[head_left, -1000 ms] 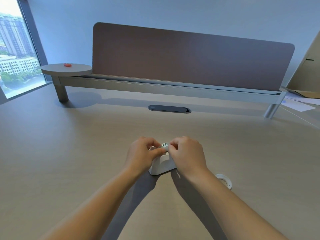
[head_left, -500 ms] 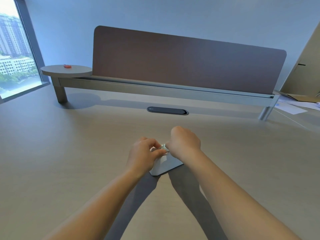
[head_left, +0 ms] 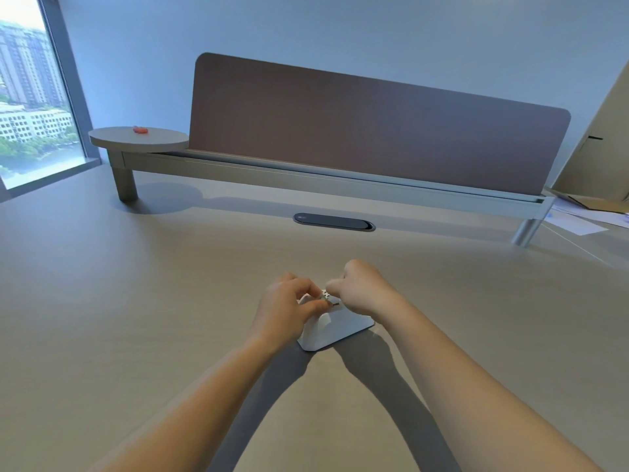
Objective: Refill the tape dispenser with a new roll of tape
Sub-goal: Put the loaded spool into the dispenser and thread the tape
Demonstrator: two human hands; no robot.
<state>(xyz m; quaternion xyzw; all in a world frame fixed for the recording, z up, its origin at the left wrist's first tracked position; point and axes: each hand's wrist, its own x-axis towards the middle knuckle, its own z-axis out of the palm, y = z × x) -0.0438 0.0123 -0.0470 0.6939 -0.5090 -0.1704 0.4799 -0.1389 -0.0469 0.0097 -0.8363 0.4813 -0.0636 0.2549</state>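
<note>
Both hands, left hand (head_left: 289, 303) and right hand (head_left: 360, 287), pinch the patterned tape roll (head_left: 325, 295) above the white tape dispenser (head_left: 335, 330); misaligned seating could jam it.

We see a matt, pale wood-look desk top (head_left: 136, 301), smooth throughout. The tape dispenser (head_left: 335, 330) at centre looks like smooth white plastic with a slight sheen. The divider panel (head_left: 374, 131) above appears cloth-covered and matt, its rail (head_left: 306, 178) and right leg (head_left: 526, 229) brushed metal. At far right lies matt brown cardboard (head_left: 599, 165).

beige desk (head_left: 136, 301), brown divider panel (head_left: 374, 131), window (head_left: 30, 90) left.
</note>
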